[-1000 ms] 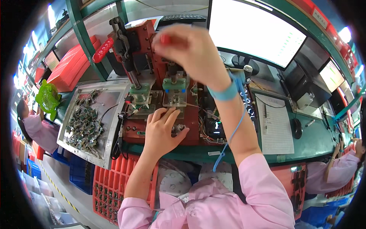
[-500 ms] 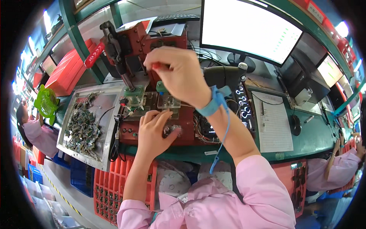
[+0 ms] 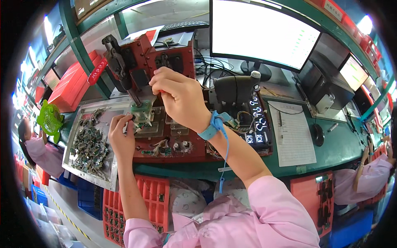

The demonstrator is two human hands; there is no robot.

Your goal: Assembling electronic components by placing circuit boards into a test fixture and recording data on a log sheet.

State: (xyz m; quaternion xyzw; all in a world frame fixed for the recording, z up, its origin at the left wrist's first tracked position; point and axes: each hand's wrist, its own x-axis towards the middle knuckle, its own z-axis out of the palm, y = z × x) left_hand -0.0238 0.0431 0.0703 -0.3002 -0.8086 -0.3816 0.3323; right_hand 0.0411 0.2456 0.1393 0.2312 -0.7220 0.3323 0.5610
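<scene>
My right hand (image 3: 181, 97), with a blue wrist strap (image 3: 216, 126), is closed around a red handle, of which only a sliver shows beneath the fingers. The handle seems to belong to a clamp on the red test fixture (image 3: 188, 153). My left hand (image 3: 121, 134) has its fingers curled together beside the green block (image 3: 142, 111) under the other toggle clamp (image 3: 120, 62); what it pinches, if anything, is too small to make out. A small circuit board with wires (image 3: 159, 148) lies on the fixture's front part.
Left of the fixture, a metal-framed tray (image 3: 112, 169) holds a pile of wired circuit boards. A lit digit display (image 3: 258, 120), a paper sheet (image 3: 291, 142) and a mouse (image 3: 317, 134) are to the right. Behind stands a monitor (image 3: 264, 31). Red compartment trays (image 3: 155, 188) sit below the table edge.
My left hand has moved left from the fixture's front to the left clamp, its fingers now curled. My right hand has come lower, and the wired board on the fixture's front now shows.
</scene>
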